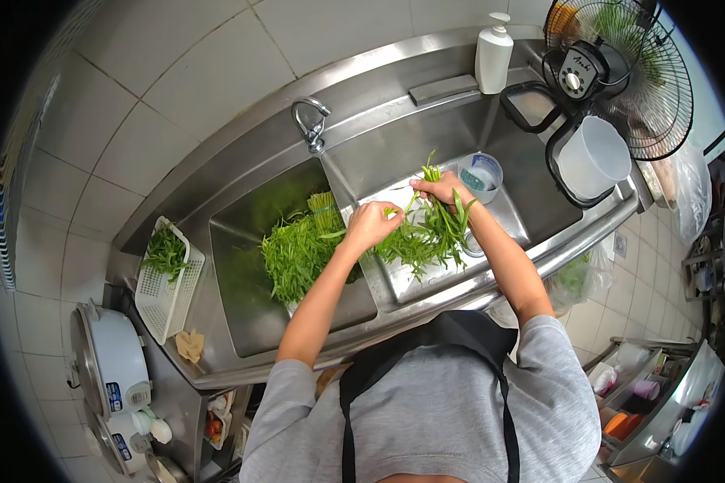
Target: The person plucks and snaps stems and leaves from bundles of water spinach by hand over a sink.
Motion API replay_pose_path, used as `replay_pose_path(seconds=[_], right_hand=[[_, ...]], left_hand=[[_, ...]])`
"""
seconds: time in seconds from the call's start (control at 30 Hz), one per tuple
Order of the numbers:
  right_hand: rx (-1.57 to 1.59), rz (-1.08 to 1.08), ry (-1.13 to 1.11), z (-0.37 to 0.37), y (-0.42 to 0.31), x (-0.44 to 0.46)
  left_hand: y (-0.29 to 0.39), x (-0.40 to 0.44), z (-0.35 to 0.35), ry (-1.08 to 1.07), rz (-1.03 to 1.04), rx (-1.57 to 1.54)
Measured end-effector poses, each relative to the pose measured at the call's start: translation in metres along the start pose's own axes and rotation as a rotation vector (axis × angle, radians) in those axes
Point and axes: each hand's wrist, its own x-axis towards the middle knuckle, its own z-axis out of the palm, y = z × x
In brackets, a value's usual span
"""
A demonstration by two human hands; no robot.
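Observation:
My right hand (443,187) is closed around a bunch of leafy greens (437,229) with long narrow leaves, held over the right sink basin. Beside it, my left hand (370,225) pinches a green stem (392,212) at the fingertips. A larger pile of greens (294,251) fills part of the left basin, just left of my left hand. At its upper end sits a bundle of cut stems (324,211) gathered together. A clear round tub (481,175) stands in the right basin, close to my right hand.
A tap (311,125) rises behind the basins. On the left, a white plastic basket (179,298) holds more greens. A pump bottle (494,55), a black fan (620,72) and a translucent container (594,161) stand at the right. Rice cookers (113,362) are at lower left.

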Motion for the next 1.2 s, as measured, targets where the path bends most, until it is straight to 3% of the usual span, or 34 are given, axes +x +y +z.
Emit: replay_pose_path(seconds=[0.17,0.27,0.37,0.5,0.67,0.77,0.87,0.93,1.2], right_hand=[[-0.058,-0.016,0.022,-0.001,0.006,0.005],[-0.038,-0.028,0.030,0.001,0.004,0.001],[-0.105,-0.064,0.062,0.006,-0.003,-0.008],[-0.084,0.046,0.107,0.003,-0.006,-0.006],[0.314,0.163,-0.084,-0.018,0.001,-0.005],[0.576,0.267,-0.241,-0.035,0.023,0.012],[0.754,0.364,-0.301,-0.036,0.019,0.005],[0.789,0.351,-0.328,-0.033,0.020,0.005],[0.635,0.317,-0.308,-0.011,0.009,0.004]], left_hand=[[-0.005,0.008,0.005,-0.005,-0.007,-0.022],[-0.021,0.013,0.015,-0.023,-0.054,-0.314],[-0.023,0.016,0.015,0.032,-0.334,-0.495],[-0.040,0.014,0.017,0.081,-0.436,-0.677],[-0.058,-0.001,0.009,-0.049,-0.295,-0.433],[-0.069,0.001,0.008,0.060,-0.210,-0.517],[-0.060,0.001,-0.008,0.030,-0.213,-0.498],[-0.058,0.007,-0.009,0.036,-0.182,-0.516],[-0.002,0.028,-0.017,-0.265,-0.147,-0.592]])
